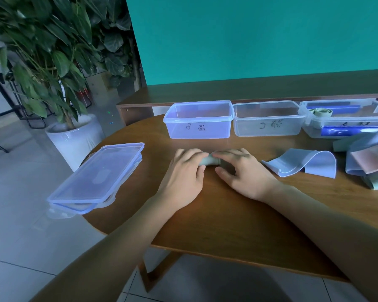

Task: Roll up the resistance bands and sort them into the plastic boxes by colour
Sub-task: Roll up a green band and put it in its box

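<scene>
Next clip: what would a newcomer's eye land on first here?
Both hands, left hand and right hand, meet at the middle of the wooden table, fingers curled over a small pale green rolled band. Behind them stand three clear plastic boxes in a row. Stacked lids overhang the table's left edge; loose bands lie at right.

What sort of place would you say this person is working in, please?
Probably an office or lobby-style interior rather than a home kitchen: a round wooden table, a large potted plant in a white pot on a grey tiled floor, and a teal wall behind.
</scene>
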A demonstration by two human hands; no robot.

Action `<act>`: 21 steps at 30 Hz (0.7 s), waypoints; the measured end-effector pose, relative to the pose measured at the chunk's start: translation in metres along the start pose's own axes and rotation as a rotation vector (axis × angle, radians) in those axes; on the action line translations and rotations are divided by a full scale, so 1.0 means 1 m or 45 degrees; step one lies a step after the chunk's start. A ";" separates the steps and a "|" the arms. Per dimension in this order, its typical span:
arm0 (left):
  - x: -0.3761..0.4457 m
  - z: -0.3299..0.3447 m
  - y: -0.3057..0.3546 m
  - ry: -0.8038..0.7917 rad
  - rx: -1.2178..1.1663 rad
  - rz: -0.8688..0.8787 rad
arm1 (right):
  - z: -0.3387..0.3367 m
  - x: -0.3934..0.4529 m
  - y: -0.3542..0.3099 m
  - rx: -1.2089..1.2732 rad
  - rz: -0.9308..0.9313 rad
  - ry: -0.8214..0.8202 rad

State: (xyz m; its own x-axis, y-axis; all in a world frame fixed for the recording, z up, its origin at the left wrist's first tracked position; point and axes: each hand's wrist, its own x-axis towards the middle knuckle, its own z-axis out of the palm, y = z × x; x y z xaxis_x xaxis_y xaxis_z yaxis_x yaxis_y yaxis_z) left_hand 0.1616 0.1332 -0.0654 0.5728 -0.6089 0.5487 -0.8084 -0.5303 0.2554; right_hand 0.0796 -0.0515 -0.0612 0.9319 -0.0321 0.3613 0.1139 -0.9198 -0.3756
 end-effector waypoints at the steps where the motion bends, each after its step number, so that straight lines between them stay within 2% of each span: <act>1: 0.002 0.001 -0.001 -0.004 -0.007 0.005 | 0.001 0.002 0.002 0.002 0.010 -0.006; 9: 0.020 0.011 -0.015 -0.111 -0.074 -0.115 | 0.007 0.025 0.009 -0.099 0.089 -0.046; 15: 0.035 0.016 -0.022 -0.239 -0.008 -0.175 | 0.011 0.040 0.013 -0.136 0.126 -0.062; 21: 0.049 0.021 -0.032 -0.248 -0.087 -0.193 | 0.014 0.052 0.018 -0.133 0.170 -0.081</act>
State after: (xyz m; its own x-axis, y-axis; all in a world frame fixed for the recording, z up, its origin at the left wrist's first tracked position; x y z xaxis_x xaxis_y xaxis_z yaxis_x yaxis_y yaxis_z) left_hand 0.2184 0.1073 -0.0636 0.6982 -0.6310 0.3382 -0.7148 -0.5872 0.3799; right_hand 0.1347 -0.0637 -0.0612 0.9567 -0.1347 0.2579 -0.0455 -0.9448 -0.3245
